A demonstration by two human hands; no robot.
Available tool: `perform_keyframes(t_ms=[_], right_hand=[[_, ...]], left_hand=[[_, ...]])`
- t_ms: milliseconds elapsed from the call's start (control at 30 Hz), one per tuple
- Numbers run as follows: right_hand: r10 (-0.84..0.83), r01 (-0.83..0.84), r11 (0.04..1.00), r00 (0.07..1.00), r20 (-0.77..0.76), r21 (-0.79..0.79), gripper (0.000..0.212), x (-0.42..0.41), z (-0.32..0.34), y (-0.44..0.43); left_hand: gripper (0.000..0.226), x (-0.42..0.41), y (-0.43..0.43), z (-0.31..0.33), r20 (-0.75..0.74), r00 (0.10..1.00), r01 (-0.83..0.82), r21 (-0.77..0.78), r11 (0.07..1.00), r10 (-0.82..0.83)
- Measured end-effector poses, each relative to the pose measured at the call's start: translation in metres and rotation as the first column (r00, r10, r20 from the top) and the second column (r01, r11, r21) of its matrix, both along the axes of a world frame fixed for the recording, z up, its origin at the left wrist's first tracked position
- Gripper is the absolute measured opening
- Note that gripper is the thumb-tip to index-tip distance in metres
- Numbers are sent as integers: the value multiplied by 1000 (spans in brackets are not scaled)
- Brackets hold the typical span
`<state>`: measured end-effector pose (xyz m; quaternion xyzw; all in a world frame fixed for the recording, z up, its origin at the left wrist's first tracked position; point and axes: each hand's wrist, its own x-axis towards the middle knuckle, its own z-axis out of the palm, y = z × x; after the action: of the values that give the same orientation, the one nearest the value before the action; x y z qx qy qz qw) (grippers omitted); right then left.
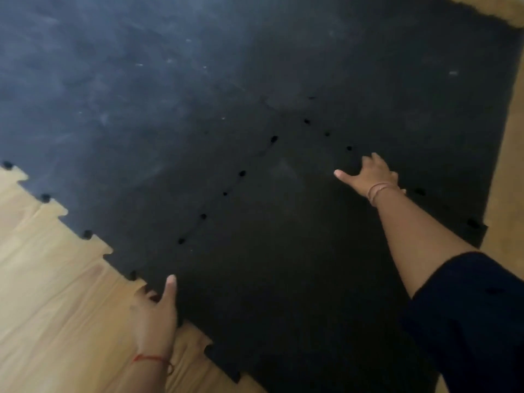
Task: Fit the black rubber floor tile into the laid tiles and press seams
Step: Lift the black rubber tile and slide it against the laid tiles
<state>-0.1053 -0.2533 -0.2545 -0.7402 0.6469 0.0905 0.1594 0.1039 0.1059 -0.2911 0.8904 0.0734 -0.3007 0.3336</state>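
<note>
Wooden flooring [51, 293] of pale plank pattern fills the lower left and shows again as a strip down the right edge. Black rubber matting covers the rest.

Laid tiles [141, 80] occupy the upper left; their surface is scuffed with grey dust marks, and the far part is blurred. Their lower left border has jigsaw teeth lying against the wood.

Left hand [154, 313] rests at the toothed corner where matting meets wood, thumb extended onto the rubber, fingers spread and flat rather than closed on anything. A red thread circles the wrist.

Black rubber floor tile [283, 251] lies in the centre and lower middle, flat, matte and dark. Two dotted seams [224, 193], marked by small dark holes, meet in a point above it; the seam lines between the holes are hard to make out.

Right hand [371, 177] presses palm down on the right seam, fingers splayed, gripping nothing as far as visible. A dark sleeve [467, 307] is cut off at the lower right.
</note>
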Motion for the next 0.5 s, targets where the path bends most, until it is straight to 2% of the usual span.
perform_keyframes(t_ms=[67, 133, 267, 333, 400, 433, 500], right_hand=[[-83, 83, 995, 997, -1, 52, 93, 3, -3, -17], [-60, 64, 996, 995, -76, 55, 93, -1, -8, -29], [13, -26, 999, 964, -267, -45, 91, -10, -9, -44], [37, -39, 999, 965, -261, -4, 87, -20, -5, -50], [-13, 17, 1000, 988, -156, 24, 78, -36, -9, -42], [0, -2, 1000, 986, -168, -15, 74, -42, -13, -33], [55, -90, 991, 950, -306, -104, 72, -36, -15, -23]], left_hand=[[42, 6, -4, 6, -84, 996, -9, -51, 999, 5], [34, 12, -6, 9, -130, 992, -8, -78, 997, -2], [43, 5, 3, 8, -86, 994, 73, -3, 997, -73], [44, 0, 9, 8, -27, 996, 89, 44, 995, -88], [42, -2, 10, 11, 0, 992, 129, 59, 990, -129], [44, -3, 9, 11, 3, 989, 145, 60, 988, -145], [51, -5, 5, 11, 8, 991, 135, 81, 988, -136]])
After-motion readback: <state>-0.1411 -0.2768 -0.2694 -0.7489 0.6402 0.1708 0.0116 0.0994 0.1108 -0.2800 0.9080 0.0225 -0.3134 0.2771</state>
